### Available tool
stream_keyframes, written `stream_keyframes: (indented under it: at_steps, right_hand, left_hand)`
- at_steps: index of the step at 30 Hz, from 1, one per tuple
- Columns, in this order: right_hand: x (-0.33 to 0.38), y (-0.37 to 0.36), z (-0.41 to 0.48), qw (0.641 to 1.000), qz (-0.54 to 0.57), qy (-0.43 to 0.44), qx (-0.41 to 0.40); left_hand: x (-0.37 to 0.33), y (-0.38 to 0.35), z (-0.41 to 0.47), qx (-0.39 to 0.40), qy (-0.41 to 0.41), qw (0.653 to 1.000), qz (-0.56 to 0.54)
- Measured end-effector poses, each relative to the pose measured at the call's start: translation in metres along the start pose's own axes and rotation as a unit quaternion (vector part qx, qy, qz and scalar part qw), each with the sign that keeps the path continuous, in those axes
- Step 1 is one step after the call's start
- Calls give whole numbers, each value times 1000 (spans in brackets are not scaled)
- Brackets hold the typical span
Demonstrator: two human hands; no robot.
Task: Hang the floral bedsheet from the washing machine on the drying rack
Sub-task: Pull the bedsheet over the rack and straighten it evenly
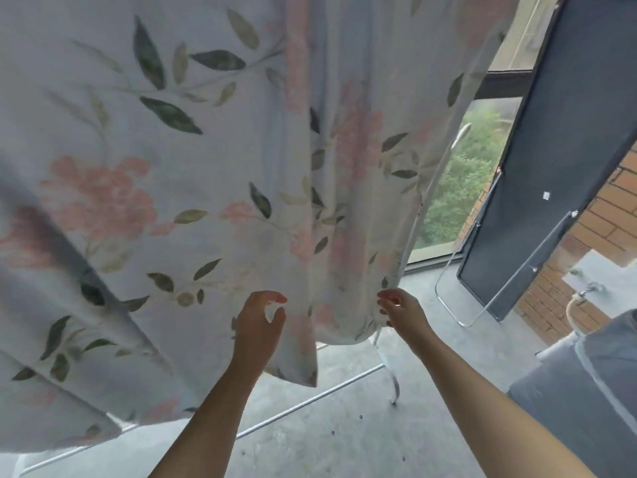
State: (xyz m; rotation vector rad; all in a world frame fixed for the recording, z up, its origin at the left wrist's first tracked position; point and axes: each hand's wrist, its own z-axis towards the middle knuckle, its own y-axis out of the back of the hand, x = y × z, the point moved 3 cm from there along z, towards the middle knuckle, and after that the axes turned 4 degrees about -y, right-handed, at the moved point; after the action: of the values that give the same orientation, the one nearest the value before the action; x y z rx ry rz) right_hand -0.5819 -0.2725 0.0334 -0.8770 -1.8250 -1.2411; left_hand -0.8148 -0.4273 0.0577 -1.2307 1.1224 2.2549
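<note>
The floral bedsheet (172, 167) hung from above, the drying rack (310, 400) showing a metal bar below its hem. The left hand (258, 326) hovered before the sheet's lower folds, fingers loosely curved, holding nothing. The right hand (401, 310) met the sheet's lower right edge; whether it pinched the cloth could not be told.

A floral bedsheet (172, 188), pale with pink blooms and green leaves, hangs in folds from 9 to 1 o'clock. At 6 o'clock a person's left hand (256, 326) is raised before the cloth, fingers loosely curved and gripping nothing. The right hand (403, 313), toward 5 o'clock, has its fingertips at the sheet's lower edge. The drying rack (310, 399) stands on the concrete floor (344, 443) beneath. At 2 o'clock, a dark panel (551, 167) leans against a brick wall (613, 201).
</note>
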Motion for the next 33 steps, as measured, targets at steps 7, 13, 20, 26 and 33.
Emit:
stream_keyframes:
  at_steps: [7, 13, 20, 26, 33]
  right_hand:
    - [-2, 126, 114, 998, -33, 38, 24]
    - [35, 176, 209, 994, 63, 81, 41]
    - [61, 228, 322, 985, 121, 98, 76]
    - [92, 213, 393, 959, 79, 162, 218]
    - [137, 169, 437, 839, 13, 305, 450]
  left_hand:
    - [-109, -154, 57, 24, 0, 1000, -16]
    - [-177, -246, 135, 35, -46, 998, -32]
    - [-209, -332, 213, -69, -24, 997, 9]
    - [-218, -363, 253, -143, 60, 976, 149]
    - [-225, -383, 267, -277, 136, 924, 225]
